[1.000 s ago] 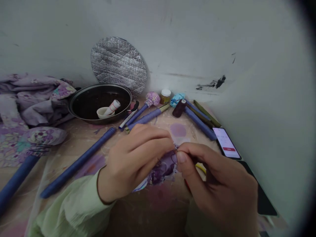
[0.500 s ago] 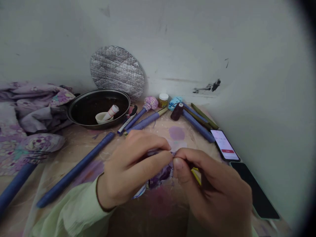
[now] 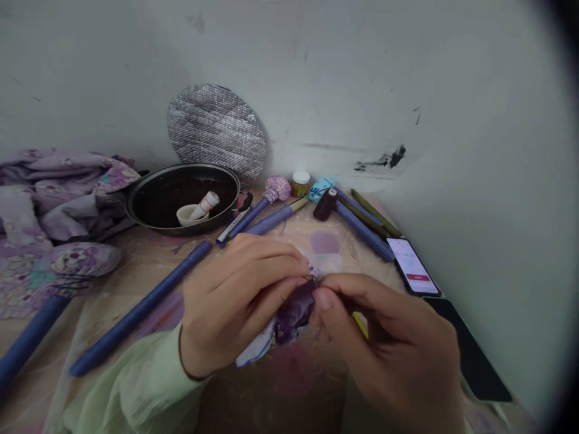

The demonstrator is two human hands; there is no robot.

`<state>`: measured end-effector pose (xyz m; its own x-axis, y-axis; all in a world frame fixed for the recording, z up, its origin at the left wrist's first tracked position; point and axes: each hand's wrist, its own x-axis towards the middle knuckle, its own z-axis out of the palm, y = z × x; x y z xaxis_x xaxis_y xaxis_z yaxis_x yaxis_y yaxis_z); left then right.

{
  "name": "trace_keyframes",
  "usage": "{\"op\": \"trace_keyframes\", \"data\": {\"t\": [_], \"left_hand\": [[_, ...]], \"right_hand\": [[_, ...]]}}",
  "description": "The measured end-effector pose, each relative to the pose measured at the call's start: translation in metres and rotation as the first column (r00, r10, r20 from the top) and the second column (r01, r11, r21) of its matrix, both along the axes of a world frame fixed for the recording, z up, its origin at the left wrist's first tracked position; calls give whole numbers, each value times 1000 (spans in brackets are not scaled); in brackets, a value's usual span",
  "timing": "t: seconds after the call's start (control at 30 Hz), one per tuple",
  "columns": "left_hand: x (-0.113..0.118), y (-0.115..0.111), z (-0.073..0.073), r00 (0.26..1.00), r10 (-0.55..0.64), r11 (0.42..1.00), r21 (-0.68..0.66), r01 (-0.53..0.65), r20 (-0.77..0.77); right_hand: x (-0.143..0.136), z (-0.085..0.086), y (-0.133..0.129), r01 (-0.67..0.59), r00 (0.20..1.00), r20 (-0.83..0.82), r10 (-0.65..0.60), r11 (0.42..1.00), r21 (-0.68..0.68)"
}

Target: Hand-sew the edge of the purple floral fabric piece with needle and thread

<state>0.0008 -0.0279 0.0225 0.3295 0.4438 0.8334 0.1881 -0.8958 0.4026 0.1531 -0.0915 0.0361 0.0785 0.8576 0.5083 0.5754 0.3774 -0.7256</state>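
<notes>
Purple patterned cloth with a white piece edged in blue hangs below my left hand. The fingers of that hand are closed over the cloth's upper part. My right hand pinches thumb and forefinger together right at the cloth's right edge. What lies in this pinch is too small to make out. Behind the right fingers shows a bit of a yellow thing, mostly hidden. Beyond both hands stands a spool of dark purple thread.
A black pan holds a small white bowl. Around it are a silver foil disc, a blue-wrapped stick, floral fabric and a lidded jar. A lit phone and a dark one lie right.
My left fingers have shifted slightly left and drawn together, so more of the purple cloth and the white piece shows. My right hand stays pinched in nearly the same spot.
</notes>
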Motion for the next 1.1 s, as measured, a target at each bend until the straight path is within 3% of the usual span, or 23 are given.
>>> {"op": "trace_keyframes", "data": {"t": [0.17, 0.4, 0.57, 0.67, 0.8, 0.97, 1.1], "left_hand": [[1, 1, 1, 994, -67, 998, -7, 66, -91], [3, 1, -4, 1000, 11, 997, -82, -10, 8], [1, 2, -2, 994, -87, 994, -74, 82, -70], [1, 3, -3, 995, -85, 992, -97, 79, -57], [3, 3, -3, 985, -168, 977, -142, 162, -30], [4, 4, -4, 976, -214, 962, -184, 204, -37], [5, 6, -5, 970, -240, 953, -199, 228, -38]], "right_hand": [[-1, 0, 1, 40, 998, -45, -39, 999, 7], [2, 1, 4, -7, 1000, -16, 6, 999, -42], [1, 2, 5, 5, 999, -54, -8, 999, -49], [10, 6, 5, -12, 999, 31, 14, 998, -57], [26, 9, 12, 69, 993, 91, -71, 997, 20], [29, 3, 23, -187, 981, -71, 182, 979, -80], [26, 0, 22, -202, 968, -176, 177, 970, -134]]}}
